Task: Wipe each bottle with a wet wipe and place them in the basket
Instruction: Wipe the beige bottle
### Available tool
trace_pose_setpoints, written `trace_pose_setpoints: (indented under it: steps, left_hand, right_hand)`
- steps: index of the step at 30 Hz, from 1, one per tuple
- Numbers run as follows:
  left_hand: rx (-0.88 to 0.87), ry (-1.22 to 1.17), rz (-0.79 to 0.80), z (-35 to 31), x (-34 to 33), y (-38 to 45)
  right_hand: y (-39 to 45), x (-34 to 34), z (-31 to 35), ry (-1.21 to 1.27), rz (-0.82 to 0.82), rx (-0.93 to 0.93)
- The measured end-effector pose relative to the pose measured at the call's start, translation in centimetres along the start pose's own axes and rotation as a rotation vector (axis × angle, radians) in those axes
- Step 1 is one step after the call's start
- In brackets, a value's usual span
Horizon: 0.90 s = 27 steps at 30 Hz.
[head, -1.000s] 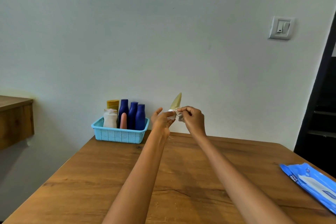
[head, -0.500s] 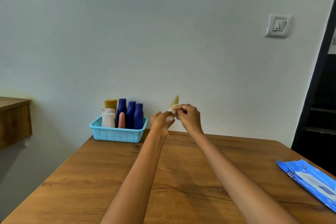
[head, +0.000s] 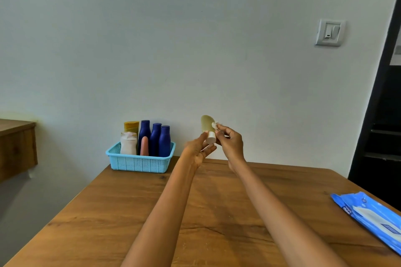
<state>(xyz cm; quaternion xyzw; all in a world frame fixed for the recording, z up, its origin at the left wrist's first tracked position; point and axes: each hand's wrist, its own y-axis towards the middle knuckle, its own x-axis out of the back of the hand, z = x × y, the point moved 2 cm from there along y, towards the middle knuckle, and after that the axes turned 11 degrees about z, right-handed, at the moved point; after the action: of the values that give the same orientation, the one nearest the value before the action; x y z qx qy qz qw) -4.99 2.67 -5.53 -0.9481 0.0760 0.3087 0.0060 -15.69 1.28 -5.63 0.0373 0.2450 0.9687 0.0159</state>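
A small yellow-green bottle with a white cap is held upside down above the far edge of the table. My left hand supports it at the cap from below and the left. My right hand pinches a crumpled white wet wipe against the bottle's right side. The light blue basket stands at the table's far left corner. It holds three dark blue bottles, a yellow tube, a white bottle and a pink bottle.
A blue pack of wet wipes lies at the right edge of the wooden table. A wooden shelf juts out at the left. A wall switch and a dark doorway are on the right.
The bottle has turned so its broad face and white cap show. My left hand has opened under the cap, and the wipe has moved up along the bottle's side.
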Motion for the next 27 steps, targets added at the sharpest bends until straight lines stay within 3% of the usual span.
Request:
trace_pose_setpoints:
  steps: [6, 11, 16, 22, 27]
  left_hand:
    - [0.007, -0.134, 0.038, -0.2, 1.1, -0.1]
    - [-0.004, -0.201, 0.081, 0.3, 0.8, -0.1]
    - [-0.099, 0.157, 0.032, 1.9, 1.4, 0.8]
    - [-0.387, 0.553, 0.029, 1.9, 1.5, 0.9]
    - [-0.452, 0.703, -0.002, 2.5, 1.7, 1.4]
  right_hand:
    - [-1.2, 0.0, -0.4, 0.07, 0.032, -0.022]
    - [-1.7, -0.1, -1.0, 0.245, -0.104, -0.206]
    - [-2.2, -1.5, -0.2, 0.613, 0.001, -0.389]
    - [-2.2, -0.7, -0.1, 0.733, 0.047, -0.507]
    - [-2.8, 0.1, -1.2, 0.737, 0.032, -0.575]
